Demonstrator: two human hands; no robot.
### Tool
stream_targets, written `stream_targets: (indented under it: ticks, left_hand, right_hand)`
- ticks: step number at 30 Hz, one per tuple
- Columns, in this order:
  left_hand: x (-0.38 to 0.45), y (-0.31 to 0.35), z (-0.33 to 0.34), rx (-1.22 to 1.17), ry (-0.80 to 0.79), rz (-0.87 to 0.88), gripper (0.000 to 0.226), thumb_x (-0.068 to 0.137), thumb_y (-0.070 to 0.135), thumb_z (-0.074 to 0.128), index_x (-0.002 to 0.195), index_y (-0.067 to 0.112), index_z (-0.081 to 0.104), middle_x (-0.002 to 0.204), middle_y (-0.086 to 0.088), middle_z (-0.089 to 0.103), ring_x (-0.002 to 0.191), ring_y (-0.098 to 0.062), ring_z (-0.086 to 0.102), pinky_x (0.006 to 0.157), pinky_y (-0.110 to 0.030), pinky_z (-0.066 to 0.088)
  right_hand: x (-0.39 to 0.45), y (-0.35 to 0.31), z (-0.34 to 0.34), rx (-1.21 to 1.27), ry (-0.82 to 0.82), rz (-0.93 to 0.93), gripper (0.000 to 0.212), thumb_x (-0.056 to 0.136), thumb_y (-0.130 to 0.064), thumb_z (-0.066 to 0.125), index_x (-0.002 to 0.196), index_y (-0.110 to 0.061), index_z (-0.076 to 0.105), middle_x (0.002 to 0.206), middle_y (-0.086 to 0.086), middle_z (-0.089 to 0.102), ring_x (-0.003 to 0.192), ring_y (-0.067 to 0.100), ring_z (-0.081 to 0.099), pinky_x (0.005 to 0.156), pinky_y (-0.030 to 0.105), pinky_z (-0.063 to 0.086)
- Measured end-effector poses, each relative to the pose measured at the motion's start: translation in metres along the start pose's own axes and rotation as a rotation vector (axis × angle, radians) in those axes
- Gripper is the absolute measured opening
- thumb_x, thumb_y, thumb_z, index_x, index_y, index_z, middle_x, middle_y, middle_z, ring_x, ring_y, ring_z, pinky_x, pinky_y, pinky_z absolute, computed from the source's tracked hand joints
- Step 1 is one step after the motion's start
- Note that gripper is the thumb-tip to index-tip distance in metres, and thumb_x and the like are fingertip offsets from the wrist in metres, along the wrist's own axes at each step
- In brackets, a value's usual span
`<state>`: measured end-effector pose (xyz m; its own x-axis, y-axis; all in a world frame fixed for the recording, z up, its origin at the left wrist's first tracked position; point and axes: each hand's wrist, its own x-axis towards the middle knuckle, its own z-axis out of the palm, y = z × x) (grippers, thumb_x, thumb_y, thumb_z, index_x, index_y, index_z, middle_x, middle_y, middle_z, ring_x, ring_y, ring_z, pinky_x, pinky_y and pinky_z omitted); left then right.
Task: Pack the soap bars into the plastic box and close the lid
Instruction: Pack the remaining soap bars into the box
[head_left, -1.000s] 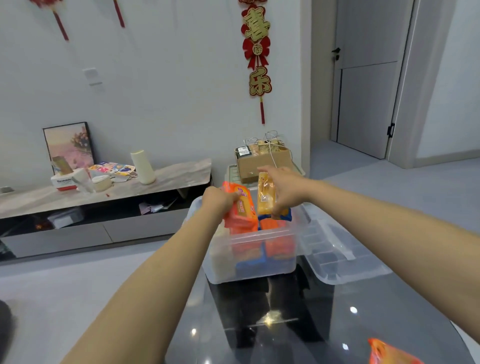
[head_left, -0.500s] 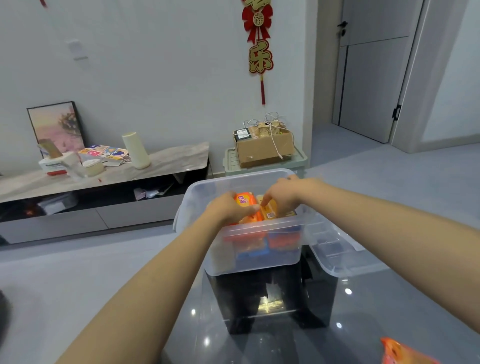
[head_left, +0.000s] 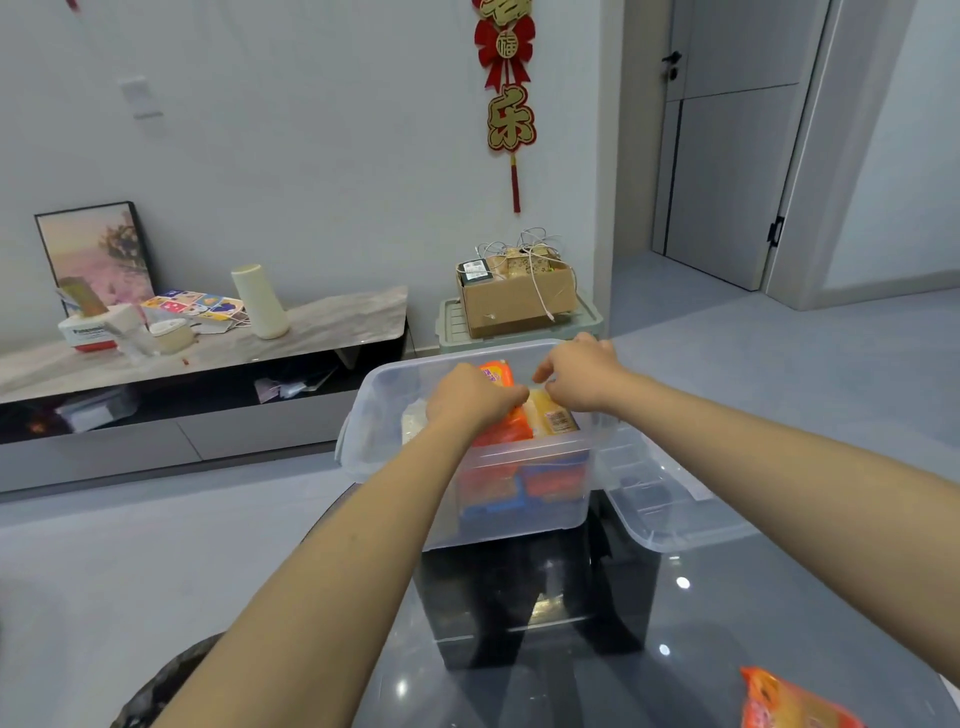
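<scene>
A clear plastic box (head_left: 374, 415) stands at the far edge of the glossy dark table (head_left: 675, 649). Both my hands reach into it. My left hand (head_left: 470, 402) is closed on an orange soap pack (head_left: 506, 428) standing in the box. My right hand (head_left: 582, 376) pinches the top of a yellow soap pack (head_left: 553, 418) right beside it. More orange and blue packs (head_left: 524, 486) show through the box's front wall. The clear lid (head_left: 670, 512) lies flat to the right of the box. One more orange soap pack (head_left: 784, 704) lies at the table's near right corner.
Behind the box is grey floor, then a low TV console (head_left: 208, 353) with a white cylinder, a framed picture and small items. A cardboard box (head_left: 519, 301) sits on a green crate by the wall. A grey door (head_left: 727, 140) is at the back right.
Both hands have lowered the orange and yellow soap packs from above the box down into it. The camera has tilted down and moved closer.
</scene>
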<state>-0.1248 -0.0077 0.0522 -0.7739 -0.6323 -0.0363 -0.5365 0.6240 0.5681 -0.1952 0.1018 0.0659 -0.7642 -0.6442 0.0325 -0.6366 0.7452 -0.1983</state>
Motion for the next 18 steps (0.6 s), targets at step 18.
stream_targets:
  ticks: [18]
  left_hand:
    - [-0.049, 0.023, 0.000, -0.020, -0.087, 0.242, 0.045, 0.094, 0.021, 0.047, 0.138, 0.014, 0.048, 0.143, -0.008, 0.053, 0.130, -0.025, 0.050, 0.105, -0.030, 0.038]
  right_hand:
    - [-0.051, 0.015, -0.004, 0.376, 0.100, 0.065, 0.037, 0.087, -0.012, 0.050, 0.118, -0.016, 0.068, 0.123, 0.014, 0.065, 0.130, 0.028, 0.042, 0.102, 0.034, 0.043]
